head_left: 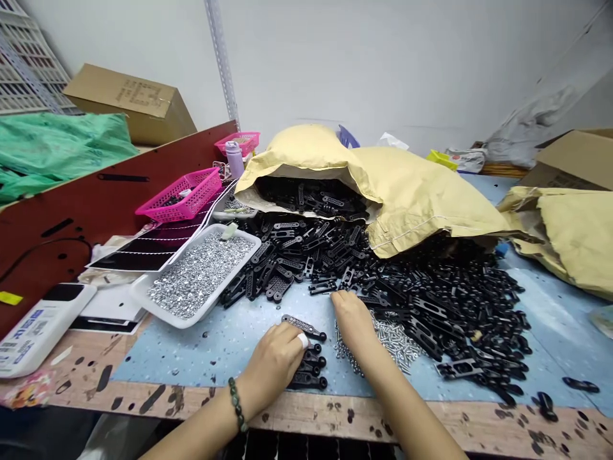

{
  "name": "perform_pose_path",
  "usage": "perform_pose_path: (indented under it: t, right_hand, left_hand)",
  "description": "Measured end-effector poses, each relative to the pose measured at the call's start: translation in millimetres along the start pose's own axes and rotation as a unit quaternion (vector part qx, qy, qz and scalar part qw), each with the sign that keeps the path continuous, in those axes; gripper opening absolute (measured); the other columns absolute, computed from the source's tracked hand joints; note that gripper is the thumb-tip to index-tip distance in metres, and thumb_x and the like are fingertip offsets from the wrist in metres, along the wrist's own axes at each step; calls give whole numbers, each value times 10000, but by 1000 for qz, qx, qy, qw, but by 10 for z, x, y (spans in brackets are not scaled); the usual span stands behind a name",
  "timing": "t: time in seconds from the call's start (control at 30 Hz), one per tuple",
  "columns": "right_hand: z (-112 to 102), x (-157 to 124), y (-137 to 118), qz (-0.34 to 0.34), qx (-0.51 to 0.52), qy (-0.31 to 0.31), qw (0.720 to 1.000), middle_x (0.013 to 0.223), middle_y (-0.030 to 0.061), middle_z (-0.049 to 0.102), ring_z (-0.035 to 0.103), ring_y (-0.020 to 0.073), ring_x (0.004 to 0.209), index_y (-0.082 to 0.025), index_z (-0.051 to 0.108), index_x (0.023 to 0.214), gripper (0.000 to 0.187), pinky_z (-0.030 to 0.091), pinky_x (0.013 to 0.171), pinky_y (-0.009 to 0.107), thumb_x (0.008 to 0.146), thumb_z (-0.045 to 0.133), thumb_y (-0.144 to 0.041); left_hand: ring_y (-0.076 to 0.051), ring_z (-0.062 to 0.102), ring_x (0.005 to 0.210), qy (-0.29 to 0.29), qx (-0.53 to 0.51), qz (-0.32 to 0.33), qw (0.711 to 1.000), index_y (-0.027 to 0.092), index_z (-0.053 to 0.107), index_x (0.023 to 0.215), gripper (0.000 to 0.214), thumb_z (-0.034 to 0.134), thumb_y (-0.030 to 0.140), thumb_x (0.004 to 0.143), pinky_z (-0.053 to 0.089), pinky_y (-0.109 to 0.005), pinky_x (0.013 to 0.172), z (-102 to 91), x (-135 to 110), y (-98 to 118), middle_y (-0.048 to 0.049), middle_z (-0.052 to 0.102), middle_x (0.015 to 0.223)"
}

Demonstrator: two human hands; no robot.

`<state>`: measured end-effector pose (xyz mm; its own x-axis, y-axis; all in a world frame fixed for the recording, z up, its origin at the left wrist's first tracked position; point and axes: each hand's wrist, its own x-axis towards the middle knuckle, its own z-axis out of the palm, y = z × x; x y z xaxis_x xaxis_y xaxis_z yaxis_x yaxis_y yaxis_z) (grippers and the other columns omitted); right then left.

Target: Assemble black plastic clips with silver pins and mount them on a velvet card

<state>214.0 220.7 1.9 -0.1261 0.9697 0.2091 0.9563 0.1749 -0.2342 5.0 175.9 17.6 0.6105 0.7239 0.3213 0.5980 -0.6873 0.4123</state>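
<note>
Now, what lies nearest the viewer?

A wooden table edge (287,409), spotted with black marks, and just beyond it a blue mat (230,348).

What does the left hand (272,365) show?

It curves downward, fingers together, with the tips on a black plastic bar (302,327) pierced by holes. A short stack of similar bars (309,372) lies under the palm. A green bead bracelet (237,404) circles the wrist, and a white band (302,340) wraps one finger. Whether the hand pinches the bar cannot be told.

And the right hand (351,324)?

Its fingers are close together, tips lowered at the near edge of a heap of black bars (431,306). Any pinch is hidden. Loose silver screws (385,342) lie just beside it.

What marks careful handling here?

Judged from this posture, low, closed fingers working at the heap's edge can separate one bar without scattering its neighbours. Keeping the stack close to the hand also shortens each reach.

What stands farther off?

To the left, a white tray of silver nuts (198,275). Behind the heap, a torn yellow paper sack (383,191) spills more bars. Beyond are a pink basket (182,195) and a cardboard box (131,105).
</note>
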Motion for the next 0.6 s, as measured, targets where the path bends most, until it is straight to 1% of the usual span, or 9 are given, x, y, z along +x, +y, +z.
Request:
perform_pose_path:
  t: [0.03,0.1,0.17,0.23,0.3,0.37,0.47,0.53,0.6]
  right_hand:
    - [16,19,-23,10,-6,-2,1000,870,108,633,567,245,818,-183,605,830,294,431,716,326,833,398,26]
    - [36,33,-66,31,-14,-3,999,870,115,621,569,241,804,-181,598,842,315,421,695,317,818,382,47]
    - [44,21,-84,47,-15,0,999,866,121,611,571,245,798,-181,595,852,324,413,685,319,819,368,48]
    - [40,-5,-71,55,-12,3,998,855,123,604,572,253,795,-186,594,835,319,408,679,324,821,369,40]
    - [24,-38,-32,58,-5,8,998,840,113,600,572,251,786,-198,592,801,313,405,673,320,817,384,35]
    - [-4,-74,21,55,8,15,998,841,99,599,567,241,784,-212,584,781,305,408,670,308,813,400,29]
    - [-66,-149,85,34,47,26,998,843,76,604,566,227,807,-215,573,791,267,430,701,297,833,413,-6]
    - [-108,-235,83,18,81,30,996,840,61,615,581,211,807,-205,569,836,206,454,726,293,868,423,-62]
    - [-131,-360,26,6,144,29,989,829,44,635,605,186,766,-198,566,900,134,480,709,272,904,444,-144]
  left_hand:
    - [-203,538,829,-7,-13,-6,1000,187,600,921,171,434,147,927,463,-346,724,-43,42,11,-59,618,885]
    - [-207,545,919,-20,-6,-7,1000,190,577,1073,196,446,160,931,469,-348,791,-108,207,17,-69,616,1000]
    - [-215,536,969,-35,51,5,998,175,566,1124,235,420,149,941,457,-352,829,-104,467,-11,-82,614,1032]
    - [-239,532,951,-54,79,19,995,170,617,1023,203,436,145,934,441,-374,810,-17,766,-71,-87,620,991]
    - [-254,530,926,-75,94,38,992,165,644,887,195,457,122,920,423,-382,786,120,1030,-140,-90,624,929]
    - [-260,528,916,-91,100,55,989,156,637,770,223,470,103,908,405,-384,782,254,1203,-193,-99,622,899]
    - [-258,520,926,-103,95,65,988,149,617,728,246,461,90,908,385,-388,805,383,1286,-232,-113,615,912]
    - [-254,517,943,-103,84,57,990,148,611,759,232,449,88,913,380,-390,825,414,1273,-240,-116,610,934]
    - [-247,520,962,-96,67,40,992,148,604,802,196,455,89,914,388,-388,838,407,1243,-240,-111,609,964]
